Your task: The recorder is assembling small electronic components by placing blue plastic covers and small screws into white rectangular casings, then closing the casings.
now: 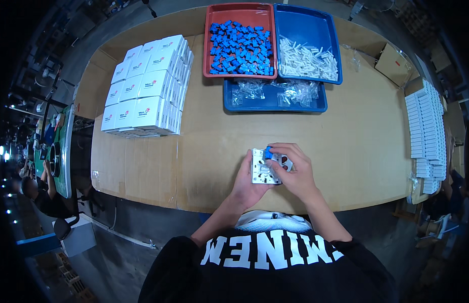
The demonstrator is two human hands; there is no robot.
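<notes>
Gripping a white square plastic faceplate [263, 172] from its left edge, the left hand [248, 183] curls its fingers closed around it just above the near edge of the brown cardboard-covered table [345, 146]. The right hand [293, 169] pinches a small blue plastic insert [268, 153] at the plate's top.

bare tabletop [219, 146] around hands, white box stack [146, 86] far left, trays [275, 96] ahead
</notes>
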